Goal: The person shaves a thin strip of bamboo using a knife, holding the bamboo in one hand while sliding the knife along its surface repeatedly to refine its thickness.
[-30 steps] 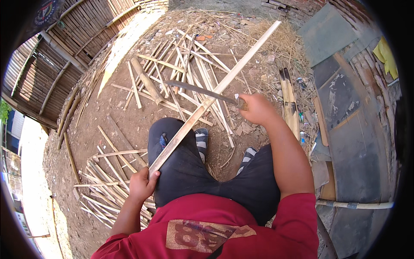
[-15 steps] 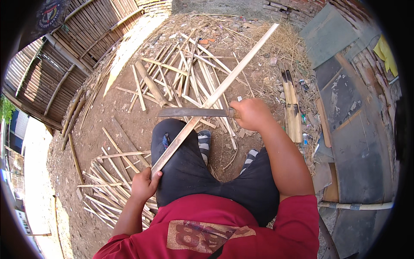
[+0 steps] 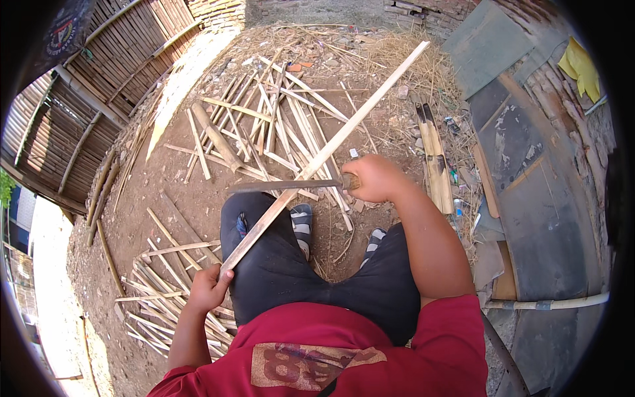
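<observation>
My left hand (image 3: 209, 288) is closed round the near end of a long, pale split-bamboo strip (image 3: 362, 115). The strip slants up over my left thigh, its far end pointing away to the right. In my right hand (image 3: 377, 178) is the wooden handle of a machete (image 3: 281, 186). Its dark blade points left and lies across the strip just beyond my left knee. Whether the edge has bitten into the strip I cannot tell.
Beyond my feet lies a heap of bamboo strips (image 3: 301, 126) with a thicker bamboo pole (image 3: 217, 139). Another pile of strips (image 3: 155, 301) is by my left side. Split bamboo halves (image 3: 434, 162) and dark sheets (image 3: 529, 192) are at the right; a bamboo wall (image 3: 132, 49) stands far left.
The whole view has shifted slightly, with the ground sliding left. The machete blade has come a little nearer to me along the strip. Both hands keep their hold.
</observation>
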`<state>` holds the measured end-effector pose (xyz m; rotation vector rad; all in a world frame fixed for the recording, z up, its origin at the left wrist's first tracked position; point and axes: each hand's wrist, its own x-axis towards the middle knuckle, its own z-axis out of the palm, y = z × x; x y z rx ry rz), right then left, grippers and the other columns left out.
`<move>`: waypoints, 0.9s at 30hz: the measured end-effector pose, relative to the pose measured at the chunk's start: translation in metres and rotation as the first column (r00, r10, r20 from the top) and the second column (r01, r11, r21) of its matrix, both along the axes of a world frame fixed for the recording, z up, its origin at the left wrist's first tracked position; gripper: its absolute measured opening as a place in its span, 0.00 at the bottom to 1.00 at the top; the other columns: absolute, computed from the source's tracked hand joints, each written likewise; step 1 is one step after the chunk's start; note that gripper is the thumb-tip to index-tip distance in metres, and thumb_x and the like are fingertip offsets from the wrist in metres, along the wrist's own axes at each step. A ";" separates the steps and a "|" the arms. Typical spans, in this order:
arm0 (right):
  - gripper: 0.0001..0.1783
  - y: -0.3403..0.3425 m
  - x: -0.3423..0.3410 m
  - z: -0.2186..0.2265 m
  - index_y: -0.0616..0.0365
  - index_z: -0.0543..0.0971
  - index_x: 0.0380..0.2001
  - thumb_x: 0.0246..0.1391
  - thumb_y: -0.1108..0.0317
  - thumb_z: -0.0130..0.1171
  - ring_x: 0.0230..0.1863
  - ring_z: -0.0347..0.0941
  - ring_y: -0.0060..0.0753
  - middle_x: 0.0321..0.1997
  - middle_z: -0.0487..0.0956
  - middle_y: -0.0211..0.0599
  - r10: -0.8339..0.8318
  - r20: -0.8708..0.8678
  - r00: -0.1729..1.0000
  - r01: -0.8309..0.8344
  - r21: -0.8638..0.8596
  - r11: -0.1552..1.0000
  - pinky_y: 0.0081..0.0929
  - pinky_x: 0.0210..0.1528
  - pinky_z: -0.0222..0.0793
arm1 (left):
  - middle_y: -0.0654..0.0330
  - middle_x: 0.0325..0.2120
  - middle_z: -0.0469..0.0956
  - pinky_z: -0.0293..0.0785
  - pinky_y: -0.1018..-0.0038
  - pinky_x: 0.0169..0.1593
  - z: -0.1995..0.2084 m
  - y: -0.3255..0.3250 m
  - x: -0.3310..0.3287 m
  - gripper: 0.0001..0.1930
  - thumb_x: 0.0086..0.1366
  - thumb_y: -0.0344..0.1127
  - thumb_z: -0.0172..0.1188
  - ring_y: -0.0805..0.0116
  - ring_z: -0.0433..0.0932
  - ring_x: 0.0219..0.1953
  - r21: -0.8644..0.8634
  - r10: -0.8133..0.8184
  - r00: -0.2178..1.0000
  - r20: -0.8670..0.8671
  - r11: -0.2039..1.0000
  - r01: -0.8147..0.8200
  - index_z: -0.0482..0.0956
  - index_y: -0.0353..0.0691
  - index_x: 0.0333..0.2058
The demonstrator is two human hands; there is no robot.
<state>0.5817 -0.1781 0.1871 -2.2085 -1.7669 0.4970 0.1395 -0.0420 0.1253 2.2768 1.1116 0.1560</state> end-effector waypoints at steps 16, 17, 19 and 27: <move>0.28 -0.007 0.056 -0.036 0.64 0.80 0.49 0.51 0.55 0.71 0.46 0.81 0.54 0.41 0.84 0.56 -0.308 -0.146 0.940 0.324 0.103 0.940 0.43 0.50 0.76 | 0.43 0.15 0.71 0.68 0.55 0.26 -0.017 0.001 0.004 0.28 0.67 0.56 0.63 0.41 0.73 0.20 0.143 -0.007 1.000 0.017 0.990 0.004 0.72 0.33 0.23; 0.29 -0.004 0.068 -0.034 0.65 0.80 0.49 0.51 0.55 0.71 0.45 0.81 0.54 0.40 0.84 0.56 -0.438 -0.201 0.876 0.469 0.144 0.871 0.43 0.49 0.76 | 0.43 0.15 0.71 0.68 0.56 0.27 -0.015 0.001 0.002 0.28 0.67 0.56 0.63 0.42 0.74 0.20 0.178 -0.018 1.000 -0.005 0.984 0.019 0.72 0.33 0.23; 0.29 -0.003 0.070 -0.037 0.65 0.80 0.49 0.51 0.54 0.71 0.43 0.82 0.53 0.39 0.84 0.55 -0.426 -0.239 0.872 0.476 0.221 0.851 0.43 0.47 0.76 | 0.43 0.15 0.72 0.69 0.56 0.27 -0.010 0.001 0.000 0.27 0.67 0.55 0.63 0.42 0.74 0.20 0.169 -0.017 1.000 -0.016 0.985 0.020 0.73 0.33 0.24; 0.21 0.001 0.011 0.000 0.49 0.82 0.49 0.50 0.60 0.68 0.44 0.81 0.57 0.39 0.84 0.51 -0.044 0.116 0.992 0.044 0.002 0.999 0.48 0.47 0.76 | 0.43 0.16 0.73 0.69 0.56 0.27 -0.004 -0.001 0.000 0.26 0.67 0.54 0.63 0.43 0.75 0.20 0.107 0.003 1.000 -0.013 0.994 -0.002 0.76 0.32 0.25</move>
